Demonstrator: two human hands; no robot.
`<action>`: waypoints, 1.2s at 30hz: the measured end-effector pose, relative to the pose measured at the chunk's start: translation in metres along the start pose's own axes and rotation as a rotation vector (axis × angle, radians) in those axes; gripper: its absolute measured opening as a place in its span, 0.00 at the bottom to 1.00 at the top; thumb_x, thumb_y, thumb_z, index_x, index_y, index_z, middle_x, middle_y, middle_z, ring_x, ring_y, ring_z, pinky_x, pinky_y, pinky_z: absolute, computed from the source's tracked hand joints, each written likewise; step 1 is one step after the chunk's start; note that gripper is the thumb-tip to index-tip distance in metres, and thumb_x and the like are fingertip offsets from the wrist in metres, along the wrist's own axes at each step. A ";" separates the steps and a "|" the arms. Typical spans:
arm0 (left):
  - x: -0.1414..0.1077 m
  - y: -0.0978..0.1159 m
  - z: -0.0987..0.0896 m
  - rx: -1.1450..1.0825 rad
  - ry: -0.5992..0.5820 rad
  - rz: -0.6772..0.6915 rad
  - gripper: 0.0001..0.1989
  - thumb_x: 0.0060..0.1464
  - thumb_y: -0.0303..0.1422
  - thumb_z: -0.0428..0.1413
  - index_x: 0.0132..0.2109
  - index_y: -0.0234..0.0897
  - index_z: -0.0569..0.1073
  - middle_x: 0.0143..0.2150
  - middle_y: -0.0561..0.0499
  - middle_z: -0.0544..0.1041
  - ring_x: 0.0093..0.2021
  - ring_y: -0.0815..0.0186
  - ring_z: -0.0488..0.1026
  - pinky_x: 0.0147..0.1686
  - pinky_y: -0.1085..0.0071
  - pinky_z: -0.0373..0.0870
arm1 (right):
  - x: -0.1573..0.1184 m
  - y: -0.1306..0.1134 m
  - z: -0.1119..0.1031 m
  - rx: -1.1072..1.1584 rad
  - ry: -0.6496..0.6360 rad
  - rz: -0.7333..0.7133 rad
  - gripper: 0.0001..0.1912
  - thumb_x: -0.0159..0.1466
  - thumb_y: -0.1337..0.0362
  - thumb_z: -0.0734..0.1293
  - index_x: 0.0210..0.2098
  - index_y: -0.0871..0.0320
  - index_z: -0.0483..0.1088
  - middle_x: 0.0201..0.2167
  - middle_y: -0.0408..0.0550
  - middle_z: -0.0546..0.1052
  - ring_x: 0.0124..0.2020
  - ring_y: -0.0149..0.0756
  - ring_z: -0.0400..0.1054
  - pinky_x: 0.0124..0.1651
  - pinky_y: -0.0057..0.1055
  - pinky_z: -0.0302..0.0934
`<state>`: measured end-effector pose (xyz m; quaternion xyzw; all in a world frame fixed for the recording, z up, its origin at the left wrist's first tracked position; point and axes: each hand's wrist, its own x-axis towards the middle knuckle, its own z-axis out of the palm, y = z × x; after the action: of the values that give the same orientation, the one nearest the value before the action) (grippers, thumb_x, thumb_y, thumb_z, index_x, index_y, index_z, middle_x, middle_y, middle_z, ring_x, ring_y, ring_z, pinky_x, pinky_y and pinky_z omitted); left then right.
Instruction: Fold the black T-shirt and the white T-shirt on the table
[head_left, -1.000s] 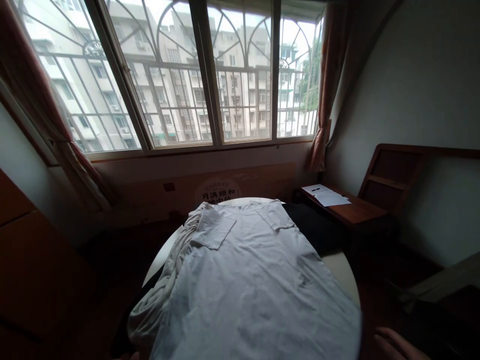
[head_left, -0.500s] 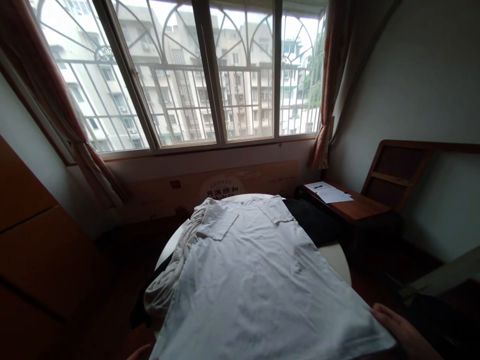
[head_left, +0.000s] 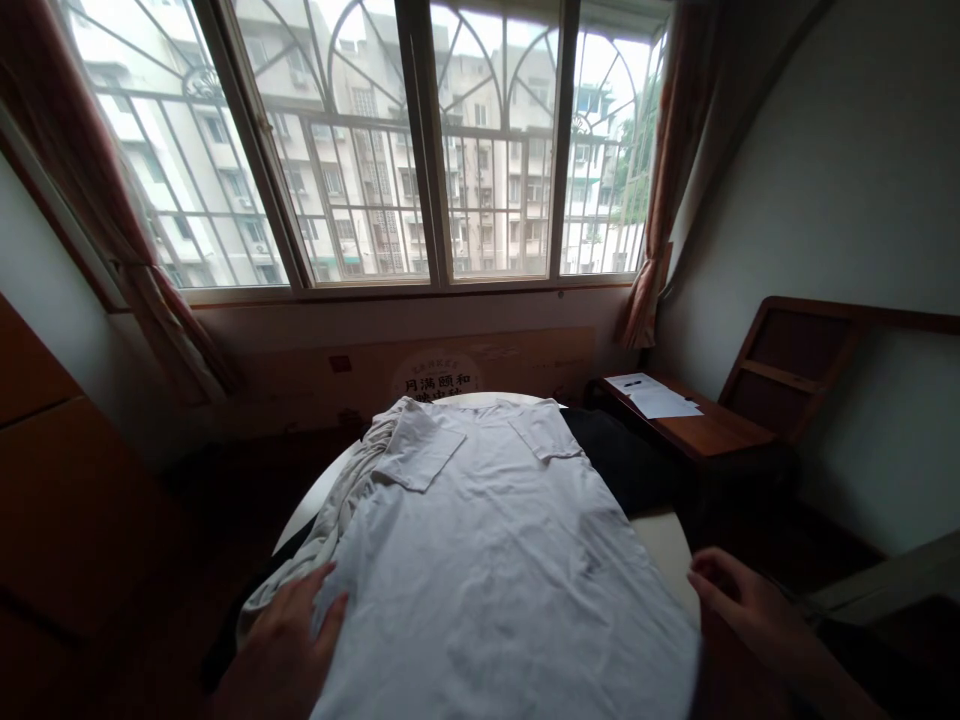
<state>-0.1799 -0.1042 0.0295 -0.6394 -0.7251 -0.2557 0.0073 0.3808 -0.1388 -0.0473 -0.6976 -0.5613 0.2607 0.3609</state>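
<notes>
A white short-sleeved T-shirt [head_left: 495, 560] lies spread over a round white table [head_left: 667, 540], its two sleeves folded inward at the far end. My left hand [head_left: 289, 630] rests at the shirt's left edge, thumb and fingers apart, partly over a bunched off-white cloth [head_left: 337, 525]. On the other side, my right hand [head_left: 742, 605] hangs just beyond the table's right edge. Its fingers are loosely curved and nothing shows in them. The near end of the shirt runs out of view at the bottom.
Dark cloth [head_left: 619, 455] lies under the shirt at the right. Beyond stands a low wooden table [head_left: 727, 435] bearing white papers [head_left: 660, 400] and a pen. A barred window [head_left: 435, 150] with curtains [head_left: 649, 300] fills the far wall. An orange-brown cabinet [head_left: 67, 500] stands left.
My right hand has come off the shirt's right edge and moved up and left. My left hand has come further into view, up along the shirt's left side. The shirt's near right corner has drawn inward.
</notes>
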 end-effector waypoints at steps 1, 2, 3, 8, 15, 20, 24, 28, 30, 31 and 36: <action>0.019 0.029 0.007 -0.048 -0.060 0.085 0.24 0.59 0.45 0.48 0.55 0.38 0.75 0.54 0.44 0.79 0.48 0.54 0.78 0.48 0.62 0.74 | 0.021 -0.012 -0.001 -0.032 -0.016 -0.046 0.21 0.61 0.44 0.65 0.42 0.54 0.73 0.35 0.47 0.79 0.37 0.40 0.75 0.40 0.29 0.68; 0.037 0.060 0.017 -0.097 -0.117 0.164 0.22 0.61 0.42 0.48 0.56 0.38 0.74 0.53 0.45 0.79 0.45 0.57 0.79 0.47 0.65 0.74 | 0.044 -0.023 -0.001 -0.055 -0.012 -0.099 0.23 0.61 0.46 0.65 0.46 0.55 0.72 0.36 0.48 0.79 0.37 0.39 0.75 0.40 0.30 0.68; 0.055 0.091 0.029 -0.135 -0.159 0.240 0.20 0.62 0.40 0.49 0.56 0.38 0.74 0.52 0.45 0.79 0.44 0.60 0.79 0.46 0.66 0.73 | 0.067 -0.034 0.001 -0.076 0.010 -0.147 0.24 0.62 0.47 0.64 0.49 0.56 0.72 0.37 0.48 0.78 0.36 0.38 0.74 0.40 0.31 0.68; 0.122 0.214 0.119 -0.035 -0.353 0.472 0.15 0.61 0.32 0.55 0.53 0.40 0.77 0.53 0.46 0.78 0.49 0.60 0.77 0.50 0.68 0.70 | 0.164 -0.074 0.039 -0.208 0.109 -0.349 0.23 0.63 0.62 0.62 0.56 0.62 0.71 0.41 0.54 0.78 0.38 0.39 0.73 0.45 0.35 0.67; 0.156 0.271 0.222 -0.016 -0.400 0.525 0.17 0.58 0.35 0.59 0.54 0.41 0.76 0.54 0.44 0.76 0.48 0.57 0.78 0.46 0.67 0.71 | 0.188 -0.090 0.112 -0.267 -0.194 -0.659 0.14 0.60 0.73 0.64 0.40 0.58 0.80 0.43 0.52 0.80 0.47 0.40 0.73 0.55 0.33 0.65; 0.171 0.277 0.242 -0.094 -0.327 0.545 0.11 0.64 0.31 0.52 0.45 0.39 0.79 0.49 0.45 0.78 0.44 0.61 0.78 0.44 0.69 0.70 | 0.186 -0.079 0.121 -0.307 -0.260 -0.747 0.15 0.64 0.69 0.63 0.45 0.58 0.79 0.49 0.55 0.78 0.51 0.44 0.71 0.58 0.37 0.64; 0.190 0.284 0.240 -0.175 -0.237 0.552 0.12 0.66 0.29 0.49 0.47 0.36 0.77 0.50 0.44 0.78 0.46 0.62 0.77 0.46 0.69 0.69 | 0.205 -0.079 0.130 -0.420 -0.249 -0.671 0.25 0.66 0.65 0.63 0.62 0.63 0.69 0.62 0.61 0.70 0.64 0.50 0.63 0.67 0.43 0.55; 0.206 0.293 0.228 -0.239 -0.201 0.623 0.11 0.64 0.26 0.51 0.47 0.36 0.77 0.48 0.47 0.79 0.46 0.66 0.76 0.49 0.73 0.69 | 0.228 -0.089 0.150 -0.499 -0.183 -0.520 0.30 0.70 0.62 0.60 0.68 0.68 0.58 0.70 0.65 0.58 0.71 0.54 0.51 0.72 0.48 0.46; 0.208 0.293 0.222 -0.246 -0.190 0.652 0.10 0.63 0.25 0.51 0.46 0.37 0.76 0.48 0.48 0.80 0.47 0.67 0.76 0.50 0.73 0.69 | 0.238 -0.094 0.156 -0.505 -0.137 -0.464 0.30 0.71 0.61 0.58 0.69 0.69 0.55 0.71 0.67 0.56 0.72 0.55 0.50 0.71 0.49 0.46; 0.208 0.291 0.219 -0.241 -0.187 0.660 0.10 0.62 0.25 0.51 0.46 0.37 0.76 0.48 0.48 0.79 0.47 0.67 0.76 0.50 0.73 0.69 | 0.241 -0.096 0.158 -0.508 -0.118 -0.437 0.31 0.71 0.61 0.57 0.70 0.69 0.54 0.70 0.67 0.56 0.71 0.55 0.51 0.70 0.49 0.47; 0.197 0.275 0.214 -0.134 -0.217 0.655 0.09 0.59 0.26 0.52 0.42 0.38 0.76 0.45 0.46 0.79 0.44 0.62 0.77 0.45 0.69 0.70 | 0.243 -0.100 0.158 -0.561 -0.081 -0.325 0.29 0.70 0.58 0.60 0.66 0.67 0.60 0.61 0.68 0.69 0.62 0.58 0.63 0.63 0.49 0.55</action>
<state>0.1076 0.1734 0.0092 -0.8607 -0.4595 -0.2173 -0.0304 0.2568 0.1416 -0.0527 -0.6603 -0.7292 0.0625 0.1687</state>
